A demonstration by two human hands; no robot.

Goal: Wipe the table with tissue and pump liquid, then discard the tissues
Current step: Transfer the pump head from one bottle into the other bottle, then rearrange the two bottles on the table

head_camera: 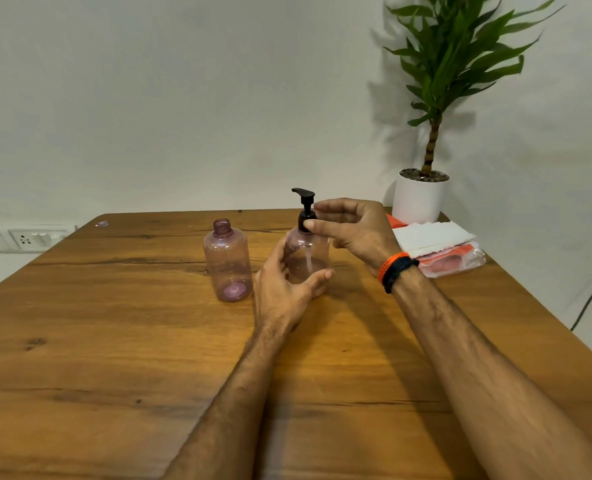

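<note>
Left hand [287, 289] cups the pump bottle [306, 252] steady; right hand [351, 228] pinches its collar [305, 221]; twist squarely.

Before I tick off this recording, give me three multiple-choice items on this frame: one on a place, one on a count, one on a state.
1. Where does the stack of white tissues lie?
A. In front of the white plant pot, at the table's far right
B. Beside the wall socket
C. Between the two bottles

2. How many pink transparent plastic bottles stand on the wooden table?
A. One
B. Two
C. Three

3. What state is the pink bottle without a pump in?
A. Capped
B. Lying on its side
C. Upright with an open neck

Answers:
1. A, the tissues rest on an orange packet just before the pot.
2. B, the open one and the black-pump bottle that the left hand cups and the right hand pinches at the collar.
3. C, its bare threaded mouth points up.
</note>
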